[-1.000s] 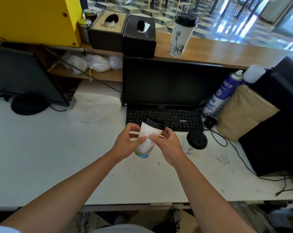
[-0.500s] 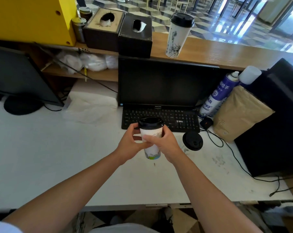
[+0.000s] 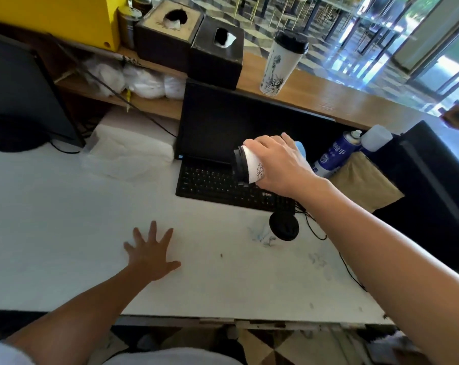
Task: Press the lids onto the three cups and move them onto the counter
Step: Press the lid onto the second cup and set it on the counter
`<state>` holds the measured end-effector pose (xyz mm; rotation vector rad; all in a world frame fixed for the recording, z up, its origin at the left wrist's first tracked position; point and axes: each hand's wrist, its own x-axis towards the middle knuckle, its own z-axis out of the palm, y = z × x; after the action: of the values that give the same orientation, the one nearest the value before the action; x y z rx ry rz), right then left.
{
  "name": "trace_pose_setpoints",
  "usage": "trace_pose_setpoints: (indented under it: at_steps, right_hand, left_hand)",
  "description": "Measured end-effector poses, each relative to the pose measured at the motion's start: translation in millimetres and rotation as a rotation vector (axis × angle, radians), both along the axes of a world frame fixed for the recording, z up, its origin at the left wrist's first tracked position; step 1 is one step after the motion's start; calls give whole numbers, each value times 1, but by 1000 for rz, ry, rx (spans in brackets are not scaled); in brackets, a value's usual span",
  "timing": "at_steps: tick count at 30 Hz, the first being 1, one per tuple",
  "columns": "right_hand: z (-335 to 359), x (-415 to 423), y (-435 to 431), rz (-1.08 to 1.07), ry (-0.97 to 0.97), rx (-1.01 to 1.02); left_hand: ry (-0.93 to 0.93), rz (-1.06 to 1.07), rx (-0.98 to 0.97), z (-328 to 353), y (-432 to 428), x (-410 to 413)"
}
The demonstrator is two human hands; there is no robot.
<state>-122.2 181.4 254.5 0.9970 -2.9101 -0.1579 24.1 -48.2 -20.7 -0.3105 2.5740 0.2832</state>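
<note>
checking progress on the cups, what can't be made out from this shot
- Third cup: none in the head view; only the cup on the counter and the cup in the right hand.
- Held cup's body: mostly covered by that hand.
- Loose lid: partly hidden behind the right forearm.
- Spray can label: too small to read.

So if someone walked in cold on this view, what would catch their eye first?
Probably the right hand, holding a lidded white cup tipped on its side in the air over the keyboard. Next, the left hand spread flat on the white desk. Then the tall lidded cup already standing on the wooden counter, and a loose black lid lying on the desk by the keyboard's right end.
</note>
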Motion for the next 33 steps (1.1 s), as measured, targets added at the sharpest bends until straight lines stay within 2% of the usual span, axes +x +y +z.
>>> trace_pose_setpoints:
  at_steps: [5, 8, 12, 24, 33]
  right_hand:
    - [14, 2, -24, 134, 226, 466]
    - [8, 10, -38, 200, 292, 614]
    - [-13, 22, -56, 236, 271, 768]
    - [-18, 22, -61, 229, 276, 785]
    - [-18, 25, -66, 200, 182, 663]
  left_hand:
    - [-30, 47, 5, -20, -12, 20]
    - [-38, 87, 21, -28, -13, 24]
    - [-68, 104, 41, -34, -14, 25]
    - [-101, 152, 107, -29, -18, 24]
    - [-114, 156, 100, -35, -20, 20]
